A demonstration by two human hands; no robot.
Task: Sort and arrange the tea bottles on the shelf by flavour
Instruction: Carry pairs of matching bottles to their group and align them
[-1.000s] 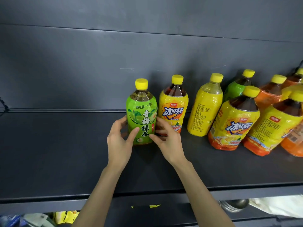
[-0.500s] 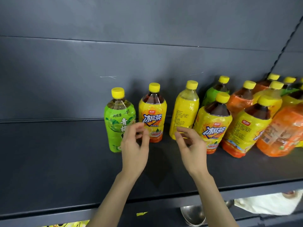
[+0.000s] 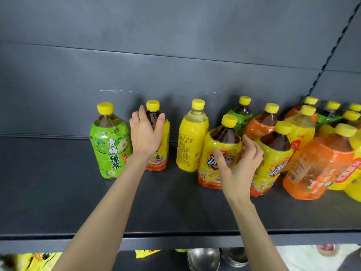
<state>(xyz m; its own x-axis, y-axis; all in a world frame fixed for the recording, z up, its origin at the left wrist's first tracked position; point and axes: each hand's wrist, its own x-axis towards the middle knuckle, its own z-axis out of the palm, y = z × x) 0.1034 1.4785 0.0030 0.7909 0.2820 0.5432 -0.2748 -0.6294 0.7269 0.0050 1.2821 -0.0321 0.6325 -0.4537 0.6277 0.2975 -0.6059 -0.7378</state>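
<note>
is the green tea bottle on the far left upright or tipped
Upright: the green tea bottle stands on its base, cap pointing up.
</note>
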